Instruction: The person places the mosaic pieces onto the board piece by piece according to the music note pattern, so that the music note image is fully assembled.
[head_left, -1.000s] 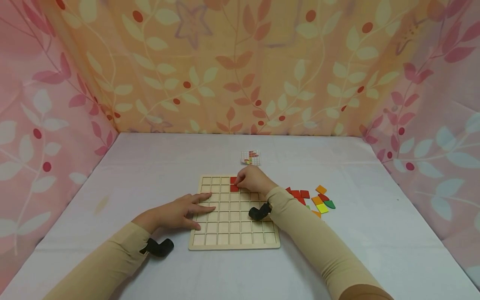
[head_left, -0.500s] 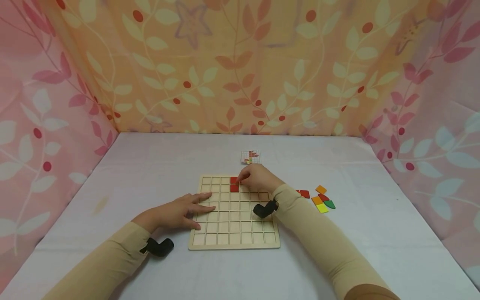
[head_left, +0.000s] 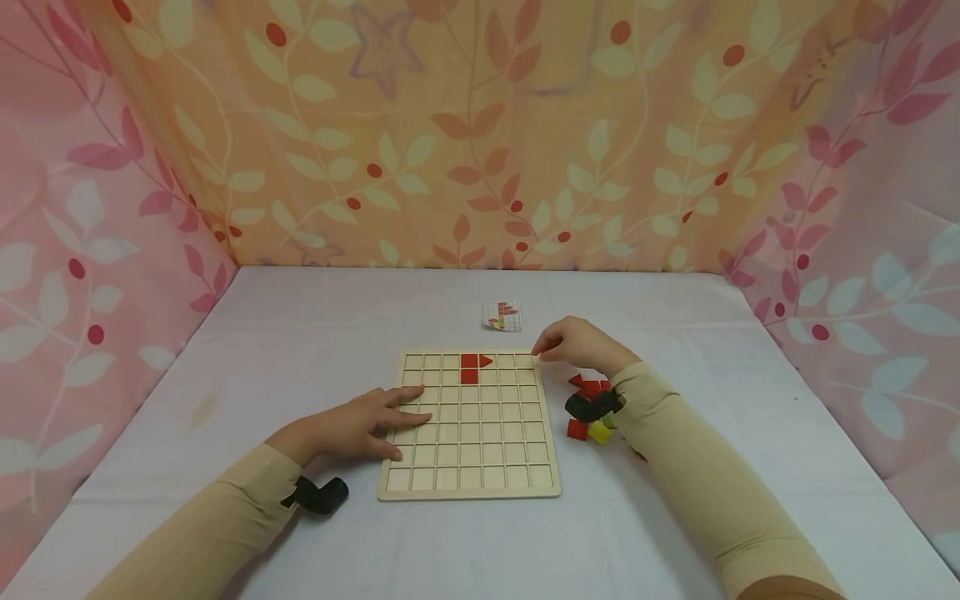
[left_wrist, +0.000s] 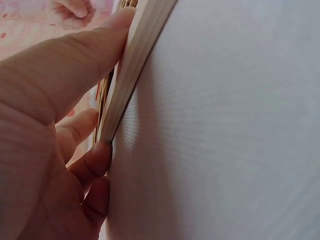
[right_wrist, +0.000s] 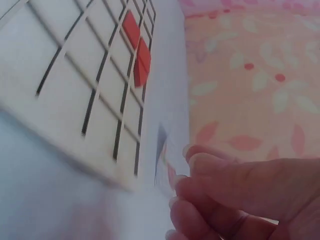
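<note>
A pale wooden grid board [head_left: 468,432] lies on the white cloth. Two red square tiles [head_left: 469,377] sit one above the other in its top rows, with a red triangle tile [head_left: 486,362] in the cell right of the upper one. My left hand [head_left: 363,423] rests on the board's left edge with fingers spread; in the left wrist view the thumb lies along the rim and some fingertips touch the side. Off the board's top right corner, my right hand [head_left: 579,342] hovers with fingers loosely bent. In the right wrist view nothing shows between that hand's thumb [right_wrist: 235,175] and fingers.
Loose tiles lie right of the board, among them a red square [head_left: 577,429] and a yellow tile [head_left: 599,432]; the right wrist's black camera and sleeve partly cover them. A small printed pattern card [head_left: 501,316] lies behind the board. Patterned curtains [head_left: 480,133] enclose the table.
My right hand has left the top row and moved right, past the board's corner, uncovering the red triangle beside the red squares. The left hand stays put.
</note>
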